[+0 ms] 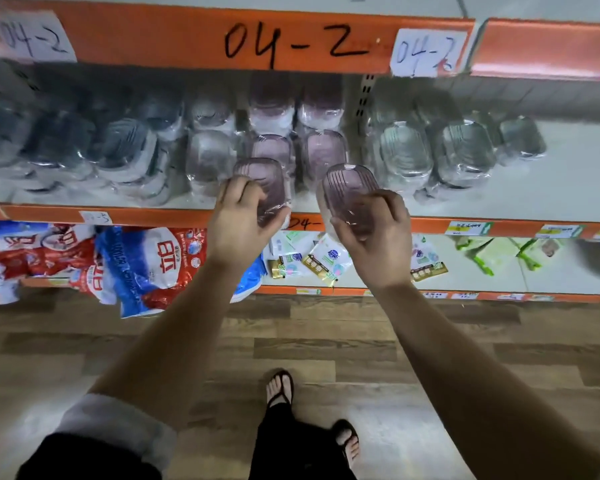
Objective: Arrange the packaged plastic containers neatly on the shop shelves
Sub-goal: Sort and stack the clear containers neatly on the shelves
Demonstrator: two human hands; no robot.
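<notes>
The left hand (243, 216) curls round a pink container (262, 183) at the front edge of the shelf (551, 188); at its 3 o'clock the right hand (371, 233) clamps a second pink container (347, 187), tilted, likely to continue the rows (321, 154) at 12 o'clock. Ribbed translucent ovals, glossy crinkled wrap

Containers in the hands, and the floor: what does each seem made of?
Left container and right container: likely pink see-through plastic, glossy, ribbed; glinting wrinkles suggest film wrap. Floor: wood-grain planks, faint sheen, perhaps laminate or vinyl.
</notes>
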